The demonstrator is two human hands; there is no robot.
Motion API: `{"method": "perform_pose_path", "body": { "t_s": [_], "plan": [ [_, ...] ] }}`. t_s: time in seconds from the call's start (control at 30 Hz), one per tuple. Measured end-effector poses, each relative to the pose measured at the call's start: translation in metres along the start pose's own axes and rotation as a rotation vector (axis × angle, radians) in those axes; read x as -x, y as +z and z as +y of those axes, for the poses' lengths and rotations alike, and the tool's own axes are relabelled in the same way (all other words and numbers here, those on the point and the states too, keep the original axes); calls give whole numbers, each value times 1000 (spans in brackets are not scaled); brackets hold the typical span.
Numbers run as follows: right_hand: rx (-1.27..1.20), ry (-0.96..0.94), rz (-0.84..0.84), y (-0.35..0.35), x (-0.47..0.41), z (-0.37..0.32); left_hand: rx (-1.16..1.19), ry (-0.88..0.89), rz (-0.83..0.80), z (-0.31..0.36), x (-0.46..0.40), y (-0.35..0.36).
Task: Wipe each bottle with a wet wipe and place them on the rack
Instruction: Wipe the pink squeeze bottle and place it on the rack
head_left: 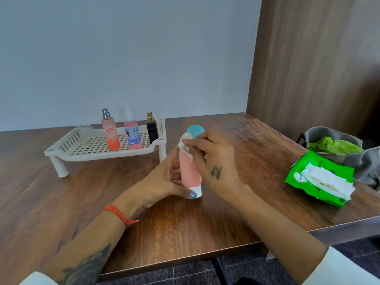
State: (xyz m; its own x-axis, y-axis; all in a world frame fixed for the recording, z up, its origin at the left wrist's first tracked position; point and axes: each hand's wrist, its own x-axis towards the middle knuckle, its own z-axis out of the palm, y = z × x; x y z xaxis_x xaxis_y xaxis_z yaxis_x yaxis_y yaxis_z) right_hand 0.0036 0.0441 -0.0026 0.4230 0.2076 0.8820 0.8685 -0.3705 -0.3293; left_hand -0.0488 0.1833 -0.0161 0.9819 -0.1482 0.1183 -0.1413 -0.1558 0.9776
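Note:
A pink bottle [189,171] with a blue cap and a white base stands in the middle of the wooden table. My left hand [162,182] grips its lower part from the left. My right hand [213,159] presses a crumpled white wet wipe [186,148] against the bottle's upper part, just under the cap. On the white slotted rack [67,146] at the back left stand three bottles: an orange-pink spray bottle [110,133], a pink bottle with a blue label [132,133] and a small black bottle [152,131].
A green pack of wet wipes [304,182] lies open at the right with used white wipes on top of it. Behind it sits a grey bag [329,133] holding something green. The table's front edge runs just below my forearms. A wooden panel wall stands at the right.

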Motion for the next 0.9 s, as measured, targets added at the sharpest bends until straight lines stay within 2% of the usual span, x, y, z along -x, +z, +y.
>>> {"method": "perform_pose_path", "body": {
  "t_s": [0.27,0.37,0.53,0.67,0.77,0.83,0.9],
  "plan": [
    [-36,349,30,-6,10,-2,-46,7,-19,2,0,1],
    [-73,388,53,-6,17,-1,-74,-1,-20,3,0,1],
    [10,172,95,0,18,-1,-66,3,-13,4,2,2],
    [61,-65,-120,4,20,-1,-41,-14,9,3,3,2],
    [187,-279,-148,8,24,5,-45,-8,-8,2,2,1],
    [145,-267,-125,15,25,7,-54,-6,-8,2,2,2],
    [39,-164,-63,19,25,4,-41,-5,12,2,2,3]
  ]
}}
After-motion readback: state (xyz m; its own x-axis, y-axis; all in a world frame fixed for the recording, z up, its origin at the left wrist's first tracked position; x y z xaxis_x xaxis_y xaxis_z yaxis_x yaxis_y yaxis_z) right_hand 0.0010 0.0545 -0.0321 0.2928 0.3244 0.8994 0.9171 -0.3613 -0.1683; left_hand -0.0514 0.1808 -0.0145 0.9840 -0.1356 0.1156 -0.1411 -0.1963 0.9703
